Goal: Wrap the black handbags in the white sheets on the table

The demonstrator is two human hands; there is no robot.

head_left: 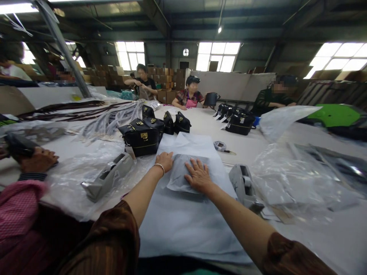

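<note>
A dark, flat item wrapped in thin white paper (179, 176) lies on a stack of white paper sheets (183, 225) in front of me. My right hand (199, 175) rests flat on top of the wrapped item, fingers spread. At its left edge, my left hand (164, 162) has its fingers drawn together on the wrapping paper; the fingertips are partly hidden. Grey tape dispensers stand on both sides, one at left (107, 175) and another at right (243, 185). Just beyond the left hand sits a black handbag with a gold clasp (142, 139).
Several more black bags (239, 122) stand farther back at right. Clear plastic bags (298, 183) cover the table on the right. A coiled strap (220, 145) lies beyond the paper. A co-worker's hand (40, 160) holds a black item at far left; other people work across the table.
</note>
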